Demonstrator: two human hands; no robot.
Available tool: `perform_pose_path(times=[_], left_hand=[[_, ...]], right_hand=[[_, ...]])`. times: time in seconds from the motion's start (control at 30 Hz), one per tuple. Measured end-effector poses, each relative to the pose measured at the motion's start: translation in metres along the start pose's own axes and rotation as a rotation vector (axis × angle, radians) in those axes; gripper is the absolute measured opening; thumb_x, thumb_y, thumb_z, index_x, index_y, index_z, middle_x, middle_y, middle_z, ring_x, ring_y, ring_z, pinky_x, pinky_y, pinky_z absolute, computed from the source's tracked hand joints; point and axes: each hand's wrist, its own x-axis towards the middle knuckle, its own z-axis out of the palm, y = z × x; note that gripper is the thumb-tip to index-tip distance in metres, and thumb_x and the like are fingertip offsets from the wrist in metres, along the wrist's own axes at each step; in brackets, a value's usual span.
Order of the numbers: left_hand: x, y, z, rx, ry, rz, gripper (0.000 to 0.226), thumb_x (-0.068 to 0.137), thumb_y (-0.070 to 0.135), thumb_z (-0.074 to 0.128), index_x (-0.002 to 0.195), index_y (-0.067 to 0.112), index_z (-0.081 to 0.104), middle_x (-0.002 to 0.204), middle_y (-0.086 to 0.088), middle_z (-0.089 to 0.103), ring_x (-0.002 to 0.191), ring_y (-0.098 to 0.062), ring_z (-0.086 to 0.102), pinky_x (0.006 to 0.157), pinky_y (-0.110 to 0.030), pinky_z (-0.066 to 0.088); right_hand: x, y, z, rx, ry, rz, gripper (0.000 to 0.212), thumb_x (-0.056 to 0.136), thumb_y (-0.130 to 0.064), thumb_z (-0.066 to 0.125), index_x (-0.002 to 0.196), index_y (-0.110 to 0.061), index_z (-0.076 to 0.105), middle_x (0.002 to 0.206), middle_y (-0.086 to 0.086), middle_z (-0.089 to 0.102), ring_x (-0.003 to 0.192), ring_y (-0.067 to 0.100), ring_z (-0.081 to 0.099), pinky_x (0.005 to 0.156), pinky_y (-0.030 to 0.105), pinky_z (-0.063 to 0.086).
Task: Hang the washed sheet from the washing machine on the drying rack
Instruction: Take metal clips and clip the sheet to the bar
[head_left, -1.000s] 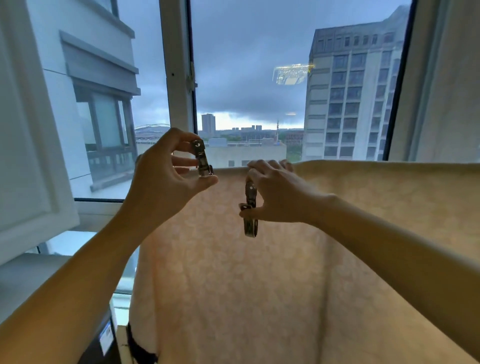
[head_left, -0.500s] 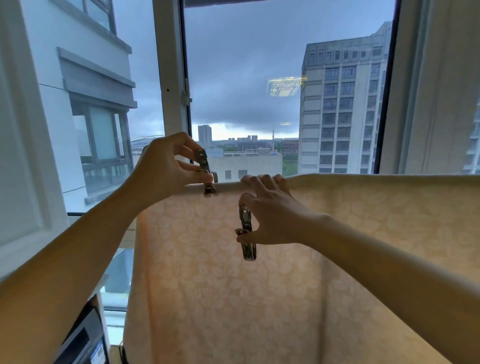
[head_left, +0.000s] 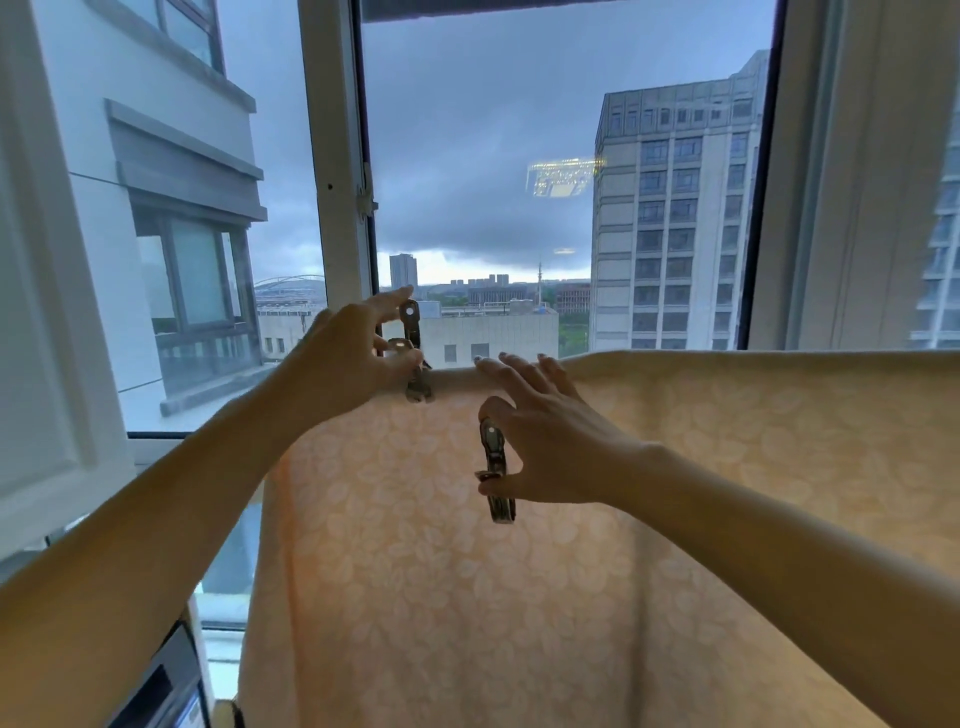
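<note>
Half pegged, I reckon: peach sheet (head_left: 597, 545) hangs draped from 3 to 7 o'clock, left hand (head_left: 340, 366) pinching a clip (head_left: 415, 364) onto its top fold. Right hand (head_left: 550, 447) spreads fingers (head_left: 511, 368) there, thumb pinching the spare clip (head_left: 497, 480); shallow bite and it could slide off.

The sheet (head_left: 519, 597) hangs draped over a rail hidden under its top fold; a clip (head_left: 418, 387) sits on that fold

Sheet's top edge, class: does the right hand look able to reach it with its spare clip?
Probably yes. The right hand rests its fingertips on the sheet's top edge, with nothing between; its spare clip hangs just below, pinched by the thumb.
</note>
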Motion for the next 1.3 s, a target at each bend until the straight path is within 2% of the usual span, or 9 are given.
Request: perform_pose_path(times=[0.13, 0.23, 0.43, 0.53, 0.7, 0.9, 1.07, 1.2, 1.3], left_hand=[[-0.018, 0.021, 0.017, 0.342, 0.233, 0.252, 0.069, 0.082, 0.018, 0.072, 0.144, 0.016, 0.041, 0.145, -0.005, 0.047, 0.133, -0.025, 0.042, 0.109, -0.036, 0.03], [-0.021, 0.037, 0.038, 0.345, 0.272, 0.394, 0.049, 0.079, 0.009, 0.074, 0.125, 0.008, 0.06, 0.126, -0.01, 0.063, 0.12, -0.025, 0.057, 0.102, -0.032, 0.034], [0.002, 0.043, 0.082, 0.131, 0.132, 0.387, 0.029, 0.1, 0.02, 0.048, 0.126, 0.014, 0.059, 0.115, -0.005, 0.069, 0.096, -0.018, 0.069, 0.084, -0.035, 0.057], [0.017, 0.043, 0.099, 0.057, 0.133, 0.424, 0.034, 0.1, 0.034, 0.042, 0.123, 0.017, 0.06, 0.107, 0.0, 0.069, 0.087, -0.014, 0.068, 0.077, -0.035, 0.057], [0.034, 0.05, 0.115, -0.028, 0.114, 0.512, 0.052, 0.098, 0.055, 0.026, 0.12, 0.023, 0.062, 0.095, 0.008, 0.068, 0.073, -0.008, 0.066, 0.067, -0.032, 0.057], [0.054, 0.05, 0.126, -0.035, 0.152, 0.636, 0.06, 0.097, 0.06, 0.016, 0.121, 0.027, 0.061, 0.097, 0.01, 0.072, 0.065, -0.005, 0.065, 0.056, -0.023, 0.054], [0.062, 0.061, 0.132, 0.007, 0.133, 0.777, 0.048, 0.101, 0.041, 0.021, 0.134, 0.023, 0.051, 0.091, 0.006, 0.067, 0.046, -0.004, 0.057, 0.042, -0.019, 0.051], [0.065, 0.069, 0.132, -0.059, 0.135, 0.827, 0.054, 0.094, 0.039, 0.023, 0.125, 0.017, 0.061, 0.104, 0.002, 0.072, 0.069, -0.01, 0.071, 0.063, -0.014, 0.051], [0.067, 0.074, 0.135, -0.091, 0.167, 0.804, 0.056, 0.1, 0.047, 0.017, 0.125, 0.021, 0.06, 0.111, 0.004, 0.071, 0.077, -0.011, 0.073, 0.065, -0.019, 0.053]], right_hand=[[-0.011, 0.002, 0.002, 0.003, 0.024, -0.027, 0.067, 0.078, -0.068, 0.057, 0.12, -0.017, 0.054, 0.16, 0.005, 0.003, 0.147, 0.025, -0.008, 0.119, 0.044, -0.008], [-0.022, 0.01, -0.002, 0.0, 0.061, -0.011, 0.067, 0.076, -0.07, 0.057, 0.119, -0.018, 0.056, 0.156, 0.003, 0.019, 0.146, 0.024, 0.006, 0.121, 0.043, 0.006], [-0.053, 0.038, -0.015, 0.01, 0.133, 0.225, 0.065, 0.073, -0.068, 0.06, 0.111, -0.016, 0.057, 0.155, 0.01, 0.02, 0.143, 0.029, 0.016, 0.118, 0.046, 0.016], [-0.067, 0.047, -0.017, -0.023, 0.116, 0.282, 0.071, 0.074, -0.07, 0.054, 0.115, -0.013, 0.054, 0.155, 0.013, 0.022, 0.144, 0.03, 0.018, 0.117, 0.051, 0.019], [-0.084, 0.051, -0.019, -0.032, 0.088, 0.278, 0.073, 0.075, -0.068, 0.059, 0.123, -0.013, 0.051, 0.157, 0.01, 0.016, 0.146, 0.025, 0.013, 0.12, 0.041, 0.013], [-0.092, 0.05, -0.044, 0.04, 0.164, 0.359, 0.069, 0.071, -0.063, 0.061, 0.122, -0.018, 0.047, 0.149, 0.003, 0.024, 0.133, 0.023, 0.028, 0.109, 0.041, 0.028], [-0.099, 0.051, -0.049, -0.004, 0.116, 0.42, 0.075, 0.071, -0.067, 0.053, 0.129, -0.02, 0.043, 0.148, -0.001, 0.025, 0.131, 0.018, 0.027, 0.11, 0.04, 0.026], [-0.108, 0.06, -0.049, -0.032, 0.105, 0.449, 0.072, 0.071, -0.071, 0.048, 0.125, -0.023, 0.044, 0.142, -0.005, 0.031, 0.125, 0.014, 0.033, 0.107, 0.035, 0.03], [-0.116, 0.067, -0.051, -0.038, 0.12, 0.46, 0.069, 0.073, -0.071, 0.049, 0.123, -0.023, 0.046, 0.14, -0.007, 0.033, 0.124, 0.011, 0.033, 0.106, 0.031, 0.027]])
